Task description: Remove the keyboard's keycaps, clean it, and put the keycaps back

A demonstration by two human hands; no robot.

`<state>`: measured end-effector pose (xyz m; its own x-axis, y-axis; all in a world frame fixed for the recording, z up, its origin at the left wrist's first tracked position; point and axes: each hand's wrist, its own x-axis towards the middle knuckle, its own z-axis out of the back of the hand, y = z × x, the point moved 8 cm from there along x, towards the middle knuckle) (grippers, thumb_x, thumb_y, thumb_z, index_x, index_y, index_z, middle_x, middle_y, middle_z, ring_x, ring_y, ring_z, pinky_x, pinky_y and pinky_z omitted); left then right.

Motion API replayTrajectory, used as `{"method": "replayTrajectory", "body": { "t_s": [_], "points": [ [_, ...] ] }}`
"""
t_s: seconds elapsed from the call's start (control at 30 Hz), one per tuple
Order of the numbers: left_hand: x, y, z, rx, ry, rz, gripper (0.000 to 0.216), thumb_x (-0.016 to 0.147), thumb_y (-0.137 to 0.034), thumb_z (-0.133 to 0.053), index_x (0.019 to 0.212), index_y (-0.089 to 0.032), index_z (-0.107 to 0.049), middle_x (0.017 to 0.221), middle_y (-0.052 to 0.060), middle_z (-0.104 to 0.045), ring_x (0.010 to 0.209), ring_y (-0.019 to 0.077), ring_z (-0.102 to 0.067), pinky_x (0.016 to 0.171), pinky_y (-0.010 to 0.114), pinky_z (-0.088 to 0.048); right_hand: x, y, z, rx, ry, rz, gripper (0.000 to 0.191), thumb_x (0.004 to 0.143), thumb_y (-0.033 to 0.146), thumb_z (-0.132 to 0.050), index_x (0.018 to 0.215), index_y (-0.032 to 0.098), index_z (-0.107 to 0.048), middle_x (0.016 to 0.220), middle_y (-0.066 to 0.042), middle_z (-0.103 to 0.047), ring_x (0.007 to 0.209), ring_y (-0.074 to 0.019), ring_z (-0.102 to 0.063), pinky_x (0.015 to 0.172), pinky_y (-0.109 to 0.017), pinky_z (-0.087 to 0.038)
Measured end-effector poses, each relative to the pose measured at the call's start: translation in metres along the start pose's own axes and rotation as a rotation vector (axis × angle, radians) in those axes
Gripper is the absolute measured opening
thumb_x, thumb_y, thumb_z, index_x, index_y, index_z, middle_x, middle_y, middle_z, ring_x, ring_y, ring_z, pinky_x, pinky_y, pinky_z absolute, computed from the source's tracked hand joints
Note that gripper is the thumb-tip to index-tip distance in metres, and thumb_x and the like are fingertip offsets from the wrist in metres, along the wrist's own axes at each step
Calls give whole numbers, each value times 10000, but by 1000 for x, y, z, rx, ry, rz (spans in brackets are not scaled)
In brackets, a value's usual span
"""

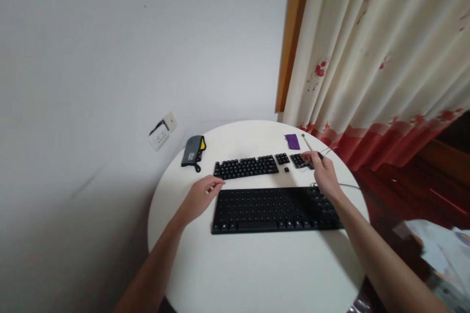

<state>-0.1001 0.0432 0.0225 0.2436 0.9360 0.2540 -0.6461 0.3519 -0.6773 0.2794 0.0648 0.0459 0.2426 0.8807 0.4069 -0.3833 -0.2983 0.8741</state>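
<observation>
A black keyboard lies across the round table, with most of its keycaps off and the bottom row still on. Behind it, black keycaps are laid out in rows, and one loose keycap sits apart. My left hand is by the keyboard's upper left corner, thumb and fingertips pinched; I cannot make out anything between them. Over the number-pad keycaps, my right hand is closed on a wire keycap puller with a dark handle and thin wire loops.
A grey pouch with a strap lies at the table's left rear edge. Toward the back right are a purple cloth and a thin brush-like stick. The white table stands against the wall, beside a flowered curtain.
</observation>
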Motion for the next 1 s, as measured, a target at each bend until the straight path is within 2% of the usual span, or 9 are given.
{"method": "replayTrajectory", "body": {
  "t_s": [0.1,0.17,0.33,0.5,0.63,0.77,0.9,1.0],
  "points": [
    [-27,-12,-9,18,189,-46,176,892,-304,-563,920,-222,-716,951,34,-673,870,165,-621,803,275,-488,-21,28,-34,3,112,52,482,965,496,-342,999,166,-692,875,-67,-642,825,-200,-563,771,-313,-424],
    [-47,-13,-14,-1,245,-39,133,867,-285,-615,928,-236,-722,969,27,-656,900,163,-613,833,272,-483,-37,42,-58,9,205,57,475,981,477,-319,1029,175,-682,840,-51,-621,781,-189,-543,738,-303,-408],
    [-85,4,-27,-34,249,11,211,778,-254,-737,986,-232,-712,992,32,-623,906,165,-606,806,260,-502,-74,58,-125,70,487,25,440,992,453,-324,970,187,-673,639,14,-503,638,-156,-489,620,-273,-361],
    [-93,12,-32,11,177,-22,173,802,-231,-723,975,-220,-721,939,36,-646,871,167,-617,809,277,-502,-99,40,-170,154,590,-76,464,979,480,-335,861,171,-659,590,31,-453,580,-142,-464,584,-265,-350],
    [-97,7,-35,32,142,-91,127,832,-234,-694,955,-218,-723,945,41,-667,905,174,-620,838,293,-499,-110,23,-180,211,581,-134,489,971,504,-339,804,164,-648,574,32,-463,576,-141,-478,591,-263,-364],
    [-102,4,-31,-27,96,-32,95,826,-210,-686,915,-212,-719,928,37,-688,880,171,-631,798,283,-509,-115,19,-177,218,572,-133,490,970,511,-343,811,169,-655,592,26,-489,603,-145,-494,607,-258,-372],
    [-92,-3,-7,-46,8,0,67,832,-227,-660,866,-210,-715,871,36,-699,824,172,-643,770,287,-513,-118,20,-177,213,594,-135,488,972,504,-345,828,164,-663,601,21,-498,611,-145,-497,617,-259,-372],
    [-66,7,17,0,-132,2,92,803,-282,-692,858,-211,-711,887,38,-702,827,179,-647,796,303,-512,-119,21,-177,211,606,-142,480,975,495,-345,827,165,-661,600,22,-491,611,-145,-495,619,-261,-367]
  ]
}}
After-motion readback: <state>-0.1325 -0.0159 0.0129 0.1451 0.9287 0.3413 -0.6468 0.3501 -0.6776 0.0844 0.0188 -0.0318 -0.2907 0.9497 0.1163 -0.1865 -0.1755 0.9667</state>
